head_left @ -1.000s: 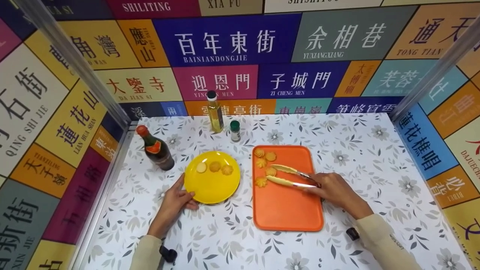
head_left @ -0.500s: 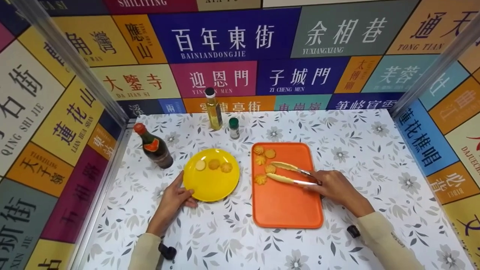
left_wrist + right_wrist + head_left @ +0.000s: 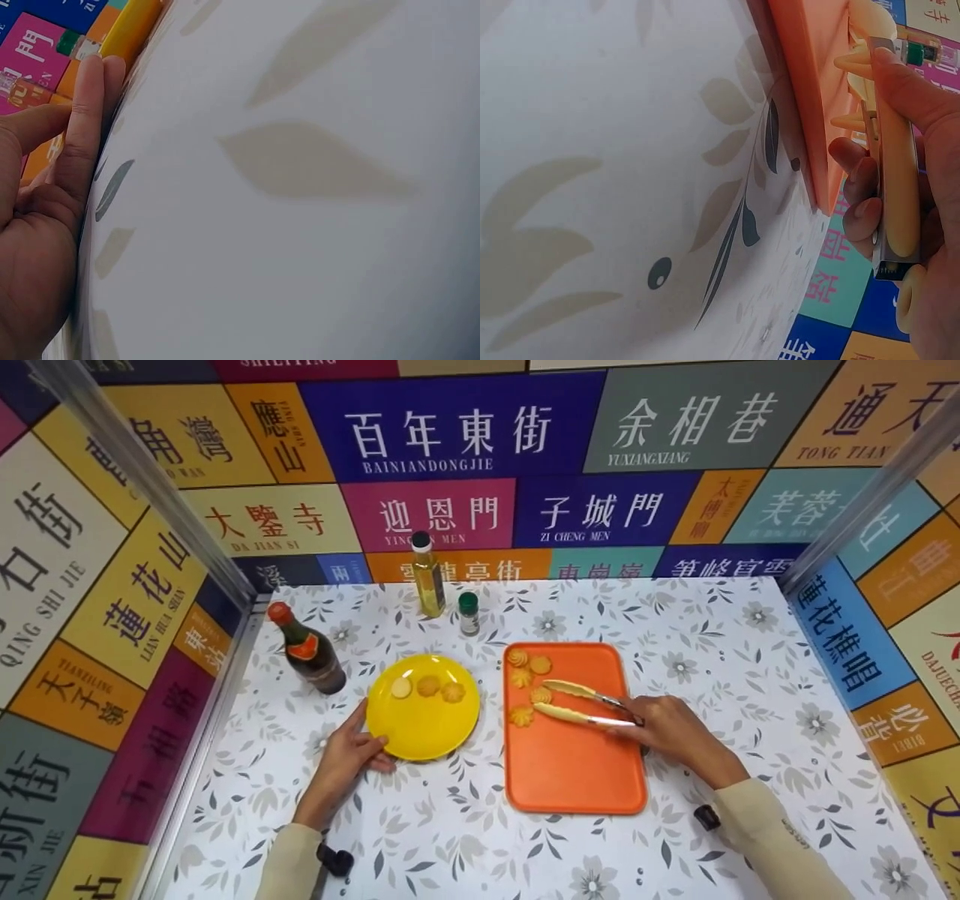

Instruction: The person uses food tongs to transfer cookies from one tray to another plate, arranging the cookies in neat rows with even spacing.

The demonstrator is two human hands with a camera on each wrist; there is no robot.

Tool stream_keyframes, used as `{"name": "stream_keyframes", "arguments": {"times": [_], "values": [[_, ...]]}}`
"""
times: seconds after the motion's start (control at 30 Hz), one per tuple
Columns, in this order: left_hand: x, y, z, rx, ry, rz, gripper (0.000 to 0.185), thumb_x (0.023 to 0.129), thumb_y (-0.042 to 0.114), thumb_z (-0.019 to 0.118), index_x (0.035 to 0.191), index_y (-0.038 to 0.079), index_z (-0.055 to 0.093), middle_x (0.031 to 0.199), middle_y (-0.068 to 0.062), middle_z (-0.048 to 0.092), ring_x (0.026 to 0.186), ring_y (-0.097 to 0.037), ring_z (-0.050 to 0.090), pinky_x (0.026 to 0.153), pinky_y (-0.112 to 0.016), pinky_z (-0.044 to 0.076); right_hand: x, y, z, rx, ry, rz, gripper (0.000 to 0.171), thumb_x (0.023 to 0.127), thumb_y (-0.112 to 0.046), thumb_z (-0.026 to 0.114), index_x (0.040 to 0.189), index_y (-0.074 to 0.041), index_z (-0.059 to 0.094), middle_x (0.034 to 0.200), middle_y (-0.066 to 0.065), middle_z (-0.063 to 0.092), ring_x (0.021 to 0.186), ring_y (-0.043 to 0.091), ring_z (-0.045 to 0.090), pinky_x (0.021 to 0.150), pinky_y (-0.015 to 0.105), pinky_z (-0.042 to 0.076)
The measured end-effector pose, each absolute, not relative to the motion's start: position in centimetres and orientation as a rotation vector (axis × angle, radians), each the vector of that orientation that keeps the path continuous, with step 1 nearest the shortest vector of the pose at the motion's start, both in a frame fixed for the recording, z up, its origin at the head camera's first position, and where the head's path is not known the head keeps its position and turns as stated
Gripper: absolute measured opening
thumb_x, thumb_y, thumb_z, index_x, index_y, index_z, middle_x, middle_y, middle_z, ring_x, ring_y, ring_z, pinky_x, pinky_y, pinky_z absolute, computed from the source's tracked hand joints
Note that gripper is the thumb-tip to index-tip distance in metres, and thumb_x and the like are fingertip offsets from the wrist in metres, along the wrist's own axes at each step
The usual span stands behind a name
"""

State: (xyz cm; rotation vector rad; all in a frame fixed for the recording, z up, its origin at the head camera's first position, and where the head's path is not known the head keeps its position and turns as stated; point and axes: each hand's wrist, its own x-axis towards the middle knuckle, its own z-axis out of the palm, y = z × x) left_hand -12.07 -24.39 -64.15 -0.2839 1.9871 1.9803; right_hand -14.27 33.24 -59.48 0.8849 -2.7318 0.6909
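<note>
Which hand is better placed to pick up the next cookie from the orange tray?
The right hand. It grips the tongs, whose open tips sit by a cookie on the orange tray. The left hand holds no tool and rests at the yellow plate's edge.

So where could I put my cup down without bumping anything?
The tablecloth right of the orange tray is bare, and so is the near strip between both sleeves. The tray's near half is free too. It is crowded around the yellow plate, dark bottle and oil bottle.
</note>
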Motion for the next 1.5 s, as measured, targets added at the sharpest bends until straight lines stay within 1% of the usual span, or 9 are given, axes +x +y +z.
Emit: {"name": "stream_keyframes", "arguments": {"times": [0.3,0.47,0.87,1.03,1.2,1.33,1.5], "values": [[-11.9,-24.63,-64.39,-0.226,1.995,2.011,0.088,0.108,0.01,0.072,0.178,0.029,0.022,0.097,-0.03,0.076,0.077,-0.039,0.08,0.076,-0.046,0.07,-14.65,33.02,-59.3,0.907,-2.719,0.632,0.038,0.087,-0.035,0.096,0.101,-0.004,0.078,0.069,-0.01,0.052,0.06,0.011,0.047,0.054,0.028,0.042],[-11.74,-24.52,-64.28,-0.232,2.015,1.982,0.089,0.108,0.011,0.072,0.178,0.029,0.021,0.097,-0.029,0.076,0.077,-0.038,0.08,0.078,-0.043,0.07,-14.54,33.08,-59.32,0.905,-2.723,0.628,0.039,0.087,-0.034,0.096,0.101,-0.003,0.079,0.069,-0.009,0.052,0.06,0.012,0.048,0.055,0.028,0.043],[-12.14,-24.62,-64.38,-0.252,2.008,1.946,0.09,0.107,0.013,0.074,0.178,0.028,0.02,0.098,-0.028,0.077,0.079,-0.04,0.08,0.079,-0.045,0.07,-14.76,32.86,-59.37,0.865,-2.788,0.684,0.036,0.089,-0.033,0.095,0.102,-0.003,0.079,0.069,-0.012,0.05,0.061,0.007,0.047,0.056,0.024,0.042],[-11.93,-24.72,-64.32,-0.249,2.017,1.941,0.09,0.108,0.014,0.074,0.179,0.027,0.02,0.098,-0.028,0.076,0.079,-0.04,0.08,0.079,-0.045,0.07,-14.88,32.55,-59.6,0.863,-2.779,0.701,0.035,0.089,-0.034,0.095,0.102,-0.005,0.079,0.072,-0.011,0.055,0.063,0.008,0.05,0.056,0.025,0.046],[-11.73,-24.73,-64.47,-0.232,2.013,1.943,0.09,0.108,0.011,0.072,0.179,0.025,0.018,0.097,-0.028,0.076,0.078,-0.039,0.08,0.078,-0.044,0.07,-14.63,32.52,-59.92,0.877,-2.761,0.676,0.037,0.089,-0.033,0.095,0.105,-0.004,0.079,0.074,-0.009,0.062,0.064,0.009,0.054,0.057,0.028,0.05],[-11.79,-24.87,-64.64,-0.162,2.005,1.986,0.088,0.109,0.01,0.07,0.179,0.022,0.018,0.096,-0.031,0.075,0.076,-0.039,0.08,0.077,-0.046,0.07,-14.67,32.44,-59.88,0.872,-2.757,0.687,0.037,0.088,-0.034,0.095,0.107,-0.005,0.08,0.075,-0.009,0.062,0.064,0.008,0.054,0.057,0.027,0.05],[-12.01,-25.0,-64.48,-0.134,2.001,2.003,0.087,0.109,0.01,0.07,0.179,0.023,0.019,0.096,-0.03,0.076,0.075,-0.038,0.08,0.077,-0.047,0.07,-15.13,32.32,-59.69,0.882,-2.74,0.713,0.034,0.087,-0.034,0.096,0.101,-0.007,0.079,0.075,-0.011,0.061,0.063,0.007,0.053,0.056,0.026,0.049]]}}
